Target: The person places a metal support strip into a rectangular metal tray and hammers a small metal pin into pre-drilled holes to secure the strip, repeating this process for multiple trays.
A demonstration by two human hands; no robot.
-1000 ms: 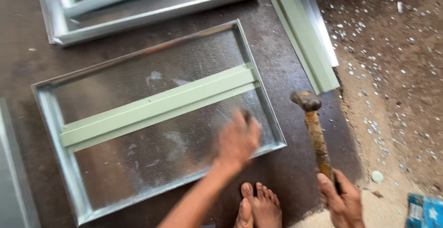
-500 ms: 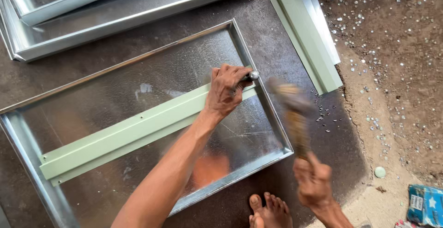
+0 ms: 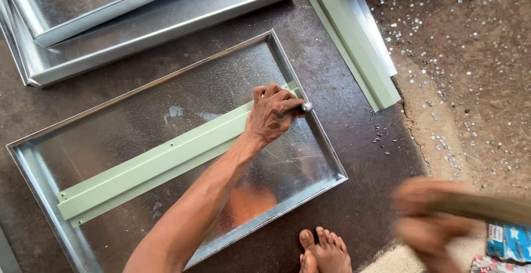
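At the frame's centre, the left hand (image 3: pixel 274 113) has its fingers clenched around a small metal punch (image 3: pixel 305 106), pressed on the green bar's (image 3: pixel 155 165) right end inside the metal tray (image 3: pixel 38 159). Lower right, the blurred right hand (image 3: pixel 423 223) grasps a wooden hammer handle (image 3: pixel 487 206).

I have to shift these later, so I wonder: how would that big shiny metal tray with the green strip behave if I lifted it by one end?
The metal tray looks like thin sheet, so probably light for its size but apt to flex or twist. Its folded rim and the green strip across it likely add some stiffness. The smooth surface may be slippery and the edges sharp.
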